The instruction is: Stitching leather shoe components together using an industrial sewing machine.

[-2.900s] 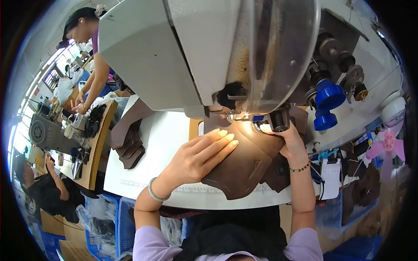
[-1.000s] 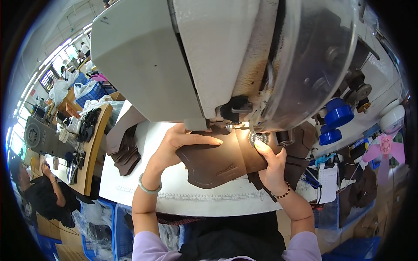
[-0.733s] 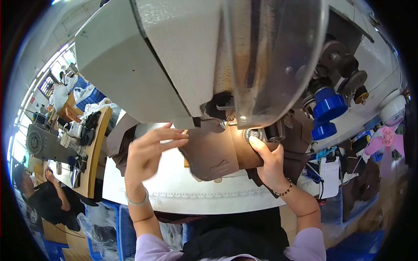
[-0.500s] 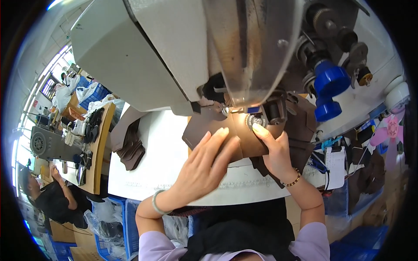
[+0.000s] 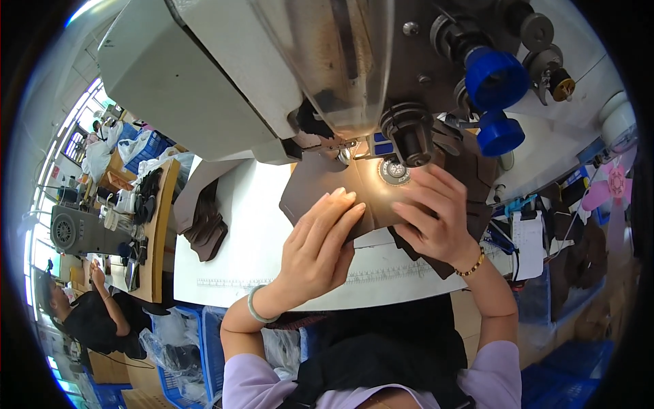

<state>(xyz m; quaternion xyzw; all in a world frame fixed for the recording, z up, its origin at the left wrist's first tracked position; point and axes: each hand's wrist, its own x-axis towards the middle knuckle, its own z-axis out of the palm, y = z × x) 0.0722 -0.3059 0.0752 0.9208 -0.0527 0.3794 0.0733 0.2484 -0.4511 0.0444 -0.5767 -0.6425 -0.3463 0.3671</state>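
A: Where is the brown panel [image 5: 371,201]?
B: Beneath the head of the sewing machine [image 5: 197,82], on the white table [image 5: 255,218], in the bright lamplight. A round dark emblem [image 5: 394,172] lies on it, close to the machine's working end.
A: And the left hand [image 5: 317,245]?
B: Flattened, fingers nearly straight and side by side, their tips resting on top of the panel. The thumb sits lower, by the near edge; I cannot tell whether it pinches the panel.
A: The right hand [image 5: 436,215]?
B: Partly open, fingers spread and bent, with nothing visibly gripped. It is over the panel's right part, just below the emblem. It is a little blurred, so I cannot tell which fingertips touch.
A: What is around them?
B: More dark brown pieces [image 5: 480,177] lie on the right, and an overlapping stack [image 5: 204,228] on the left of the table. Two blue knobs [image 5: 497,78] stick out from the machine. Farther right are a white sheet [image 5: 528,242] and a pink fan [image 5: 616,183].
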